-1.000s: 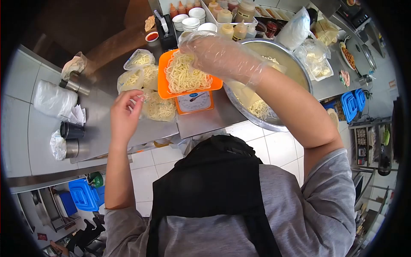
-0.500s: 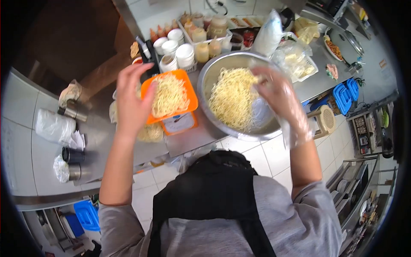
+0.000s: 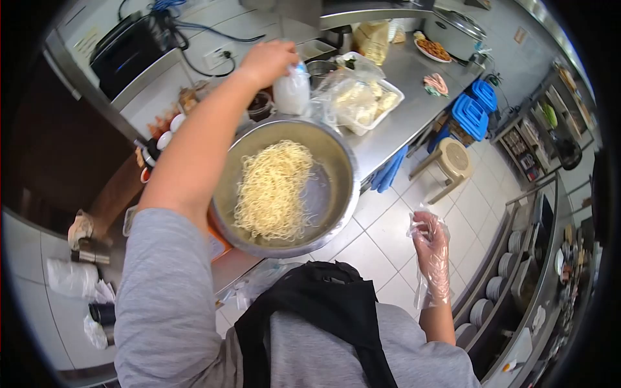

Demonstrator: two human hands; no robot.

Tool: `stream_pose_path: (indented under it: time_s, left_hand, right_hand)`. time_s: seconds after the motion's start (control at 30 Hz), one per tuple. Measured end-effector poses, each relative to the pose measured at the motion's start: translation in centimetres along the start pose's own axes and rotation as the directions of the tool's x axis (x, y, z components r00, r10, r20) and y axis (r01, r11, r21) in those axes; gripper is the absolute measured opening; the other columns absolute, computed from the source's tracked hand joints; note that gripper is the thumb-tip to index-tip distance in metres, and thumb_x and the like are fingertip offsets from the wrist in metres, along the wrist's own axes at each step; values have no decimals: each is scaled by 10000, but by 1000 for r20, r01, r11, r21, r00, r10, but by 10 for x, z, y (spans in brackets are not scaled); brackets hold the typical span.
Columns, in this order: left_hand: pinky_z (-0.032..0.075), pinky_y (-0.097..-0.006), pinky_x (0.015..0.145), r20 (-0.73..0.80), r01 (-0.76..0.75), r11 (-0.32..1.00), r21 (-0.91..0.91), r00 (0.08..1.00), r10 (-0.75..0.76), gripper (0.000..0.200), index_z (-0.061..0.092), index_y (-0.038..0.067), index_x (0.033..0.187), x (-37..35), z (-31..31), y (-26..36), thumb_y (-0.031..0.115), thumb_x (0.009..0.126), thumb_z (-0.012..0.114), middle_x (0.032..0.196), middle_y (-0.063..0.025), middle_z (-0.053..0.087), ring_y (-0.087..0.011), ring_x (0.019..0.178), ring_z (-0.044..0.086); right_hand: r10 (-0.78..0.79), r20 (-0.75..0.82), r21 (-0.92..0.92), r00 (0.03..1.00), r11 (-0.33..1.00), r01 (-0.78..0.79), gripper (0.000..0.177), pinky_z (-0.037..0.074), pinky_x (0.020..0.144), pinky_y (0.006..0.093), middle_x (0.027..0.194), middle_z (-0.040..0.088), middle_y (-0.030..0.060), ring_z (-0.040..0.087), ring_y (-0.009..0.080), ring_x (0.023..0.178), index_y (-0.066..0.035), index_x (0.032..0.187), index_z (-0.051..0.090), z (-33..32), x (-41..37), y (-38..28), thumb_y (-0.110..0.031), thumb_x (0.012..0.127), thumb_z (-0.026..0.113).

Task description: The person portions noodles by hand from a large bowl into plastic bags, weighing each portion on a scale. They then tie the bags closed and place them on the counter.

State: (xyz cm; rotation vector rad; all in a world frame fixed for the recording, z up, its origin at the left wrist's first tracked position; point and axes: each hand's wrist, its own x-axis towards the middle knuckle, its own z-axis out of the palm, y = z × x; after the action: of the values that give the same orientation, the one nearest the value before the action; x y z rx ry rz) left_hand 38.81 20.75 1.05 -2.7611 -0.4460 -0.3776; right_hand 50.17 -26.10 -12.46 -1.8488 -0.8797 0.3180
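Observation:
My bare left hand [image 3: 270, 63] reaches across the counter, its fingers closed on the top of a white-filled plastic bag [image 3: 292, 92] standing behind the bowl. My right hand [image 3: 431, 240], in a clear plastic glove, hangs over the floor at the right with fingers loosely bent and nothing visible in it. A large steel bowl [image 3: 346, 194] holds a mound of pale yellow noodles [image 3: 275, 191] and sits below my left forearm. An orange container [image 3: 218, 244] is mostly hidden by the bowl and my left arm.
Right of the bag is a white tray [image 3: 392, 107] of plastic-wrapped food. A plate of brownish food [image 3: 432, 50] and a lidded cooker [image 3: 455, 29] stand farther back. A beige stool [image 3: 453, 158] is on the floor beside the counter. Stacked plates [image 3: 480, 312] line a rack at right.
My left hand has left the orange noodle container and taken hold of the bag top. My right hand has moved from the bowl out to the right. The view has shifted right.

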Motion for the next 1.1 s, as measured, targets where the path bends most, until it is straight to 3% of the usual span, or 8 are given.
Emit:
stream_pose_path:
  time_s: [0.37, 0.47, 0.6, 0.63, 0.73, 0.77, 0.9, 1.1]
  left_hand:
    - [495, -312, 808, 43, 321, 790, -522, 935, -352, 173, 720, 54, 1027, 34, -41, -29, 159, 913, 645, 959, -69, 727, -182, 868, 651]
    - [513, -291, 773, -512, 101, 896, -433, 791, -336, 200, 705, 45, 1047, 37, -48, -17, 193, 945, 618, 899, -79, 710, -152, 786, 646]
    - [518, -298, 752, -107, 284, 805, -520, 914, -391, 205, 681, 47, 1081, 30, -61, -2, 190, 951, 612, 894, -92, 702, -154, 805, 651]
    - [519, -307, 748, -464, 119, 867, -485, 805, -369, 189, 675, 46, 1067, 27, -90, 20, 177, 950, 607, 888, -87, 696, -174, 810, 651]
    - [518, -324, 710, -699, -309, 933, 186, 626, 346, 108, 678, 82, 986, -9, -110, 79, 126, 922, 603, 873, -48, 671, -215, 793, 650]
    - [511, -426, 816, -575, -539, 842, 20, 683, 451, 158, 670, 104, 911, -31, -106, 122, 114, 754, 653, 904, -39, 664, -245, 880, 649]
    - [434, -412, 1023, -272, -814, 581, 29, 553, 788, 245, 646, 163, 1053, -124, -57, 218, 245, 828, 597, 998, 30, 628, -122, 948, 604]
    - [423, -379, 1016, -456, 15, 825, -564, 827, -327, 299, 596, 85, 1188, -172, -75, 127, 169, 901, 584, 1148, -46, 594, -150, 1069, 563]
  right_hand:
    - [-22, 20, -5, 1000, 1000, 22, 291, 498, 783, 311, 1064, 629, 97, 600, 188, 864, -53, 1103, 624, -21, 33, 32, 48, 831, 611]
    - [-104, 60, 19, 993, 994, 103, 277, 495, 769, 321, 1044, 629, 113, 604, 206, 844, -47, 1089, 627, -8, 56, 22, 38, 826, 620]
    - [-178, 129, 113, 976, 980, 163, 251, 501, 769, 325, 1040, 638, 119, 612, 204, 844, -35, 1087, 635, 13, 71, 12, 2, 838, 641]
    - [-183, 167, 163, 969, 974, 156, 245, 505, 776, 326, 1041, 640, 117, 618, 197, 859, -33, 1097, 636, 17, 77, 9, -21, 853, 650]
    - [-9, 438, 623, 899, 724, -296, 286, 515, 832, 314, 1119, 649, 103, 630, 173, 929, -21, 1191, 602, 31, 88, -6, -119, 926, 643]
    - [-5, 620, 740, 785, 335, -583, 316, 515, 860, 308, 1149, 648, 98, 634, 167, 962, -18, 1230, 586, 35, 90, -19, -144, 944, 636]
    - [-114, 710, 704, 695, 144, -695, 372, 507, 898, 291, 1169, 650, 79, 636, 151, 999, -15, 1290, 552, 60, 97, -55, -133, 947, 635]
    - [-314, 808, 565, 498, 652, -505, 328, 496, 892, 275, 1085, 670, 39, 618, 99, 997, 1, 1246, 585, 69, 93, -85, -48, 923, 617]
